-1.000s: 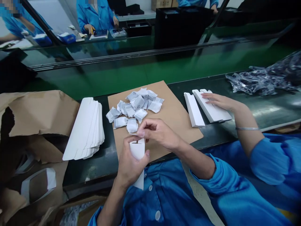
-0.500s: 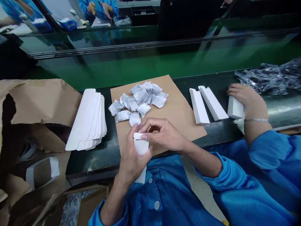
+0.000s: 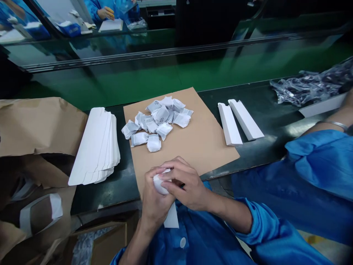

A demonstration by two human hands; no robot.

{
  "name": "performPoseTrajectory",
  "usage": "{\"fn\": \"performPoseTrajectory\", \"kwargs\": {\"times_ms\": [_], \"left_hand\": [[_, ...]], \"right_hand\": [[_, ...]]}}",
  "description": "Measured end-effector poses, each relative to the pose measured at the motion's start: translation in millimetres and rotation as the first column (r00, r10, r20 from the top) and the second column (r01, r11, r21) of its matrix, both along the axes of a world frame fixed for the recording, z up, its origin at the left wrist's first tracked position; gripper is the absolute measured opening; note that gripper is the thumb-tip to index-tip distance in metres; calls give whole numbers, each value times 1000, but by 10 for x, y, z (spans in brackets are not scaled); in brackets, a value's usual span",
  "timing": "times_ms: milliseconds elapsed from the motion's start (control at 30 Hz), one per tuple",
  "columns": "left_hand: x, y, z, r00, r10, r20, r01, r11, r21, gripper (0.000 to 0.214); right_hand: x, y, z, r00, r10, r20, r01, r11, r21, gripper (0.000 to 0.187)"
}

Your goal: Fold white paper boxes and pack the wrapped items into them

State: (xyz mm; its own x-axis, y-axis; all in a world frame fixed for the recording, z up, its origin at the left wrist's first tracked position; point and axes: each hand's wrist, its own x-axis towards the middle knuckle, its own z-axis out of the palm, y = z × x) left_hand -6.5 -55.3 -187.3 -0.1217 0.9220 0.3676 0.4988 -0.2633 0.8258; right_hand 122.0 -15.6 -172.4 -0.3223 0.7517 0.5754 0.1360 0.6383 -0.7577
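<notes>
A long white cardboard box (image 3: 172, 216) stands tilted in front of my body, its lower end showing below my hands. My left hand (image 3: 154, 200) is wrapped round its upper part. The fingers of my right hand (image 3: 189, 184) are bent over the top end and press on it; the flaps there are mostly hidden. Just beyond my hands, a heap of small white wrapped packets (image 3: 161, 115) lies on a brown cardboard sheet (image 3: 201, 147). Some packets carry printed marks.
Flat white cartons (image 3: 95, 147) are stacked at the left, beside a large brown paper bag (image 3: 41, 125). Two folded white boxes (image 3: 230, 125) lie right of the sheet. A co-worker's arm (image 3: 328, 123) reaches in at the right, near clear plastic bags (image 3: 303, 90). A green partition (image 3: 154, 81) stands behind.
My hands and the box have moved slightly down towards me, and the box's top end has tilted. At the right, the co-worker's hand has carried a white box farther right.
</notes>
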Motion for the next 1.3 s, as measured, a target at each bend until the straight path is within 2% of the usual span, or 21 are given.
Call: {"fn": "performPoseTrajectory", "kwargs": {"times_ms": [100, 167, 200, 267, 333, 367, 433, 500, 567, 600, 633, 700, 733, 767, 833, 867, 1033, 1100, 1167, 1233, 1300], "left_hand": [[-14, 62, -64, 984, 161, 80, -153, 983, -99, 46], [-64, 181, -100, 934, 286, 216, -245, 949, -197, 48], [-96, 252, -117, 889, 332, 315, -258, 932, -255, 48], [-159, 375, -156, 792, 368, 487, -224, 917, -329, 45], [-221, 416, -197, 743, 365, 562, -199, 921, -335, 46], [-254, 393, -213, 770, 360, 526, -211, 923, -322, 48], [-340, 269, -216, 880, 370, 298, -301, 920, -253, 54], [-453, 109, -163, 948, 310, -74, -316, 945, -85, 60], [-570, 15, -62, 901, 79, -427, -72, 997, 34, 66], [-619, 16, -7, 828, -83, -554, 107, 994, 12, 67], [-655, 51, 42, 727, -238, -644, 267, 962, -54, 68], [-683, 203, 105, 531, -434, -728, 433, 877, -208, 66], [-677, 299, 117, 473, -479, -740, 460, 850, -256, 64], [-665, 392, 118, 441, -502, -744, 477, 833, -280, 60], [-635, 539, 94, 413, -506, -757, 506, 819, -271, 52], [-627, 582, 74, 406, -484, -775, 517, 821, -242, 48], [-689, 532, -40, 434, -309, -847, 533, 845, -35, 40], [-740, 455, -64, 466, -224, -856, 499, 866, 45, 42], [-787, 379, -70, 498, -105, -861, 453, 878, 155, 46], [-821, 315, -62, 530, -1, -848, 401, 881, 250, 51], [-834, 268, -44, 550, 61, -833, 352, 887, 298, 56]], "right_hand": [[-18, 172, -16, 989, 121, 90, -120, 993, -16, 12], [17, 465, 27, 944, 160, 289, -172, 985, 17, 21], [34, 643, 48, 897, 113, 427, -150, 987, 55, 25], [46, 992, 63, 723, -78, 687, -67, 981, 182, 33], [30, 1245, 35, 523, -193, 830, -85, 957, 276, 38], [23, 1315, 8, 460, -209, 863, -117, 949, 292, 38], [41, 1348, -47, 422, -221, 879, -139, 943, 304, 33], [130, 1298, -73, 444, -194, 875, -132, 952, 278, 24], [285, 1253, -55, 486, -93, 869, -130, 976, 177, 24], [373, 1250, -35, 507, -4, 862, -141, 986, 88, 28], [458, 1258, -14, 527, 100, 844, -156, 988, -19, 31], [594, 1282, 16, 571, 238, 786, -139, 971, -193, 33], [636, 1280, 17, 594, 214, 776, -76, 975, -210, 32], [657, 1261, 7, 606, 124, 785, 20, 985, -172, 30], [647, 1168, -50, 580, -112, 807, 205, 979, -12, 30], [623, 1104, -93, 556, -181, 811, 237, 970, 54, 32], [537, 890, -284, 555, -179, 813, 162, 981, 106, 38], [585, 856, -257, 642, -205, 739, 226, 971, 72, 35], [666, 758, -158, 763, -284, 580, 315, 948, 49, 35], [739, 558, -35, 825, -396, 403, 389, 915, 103, 41], [780, 302, 54, 857, -386, 342, 329, 920, 215, 44]]}}
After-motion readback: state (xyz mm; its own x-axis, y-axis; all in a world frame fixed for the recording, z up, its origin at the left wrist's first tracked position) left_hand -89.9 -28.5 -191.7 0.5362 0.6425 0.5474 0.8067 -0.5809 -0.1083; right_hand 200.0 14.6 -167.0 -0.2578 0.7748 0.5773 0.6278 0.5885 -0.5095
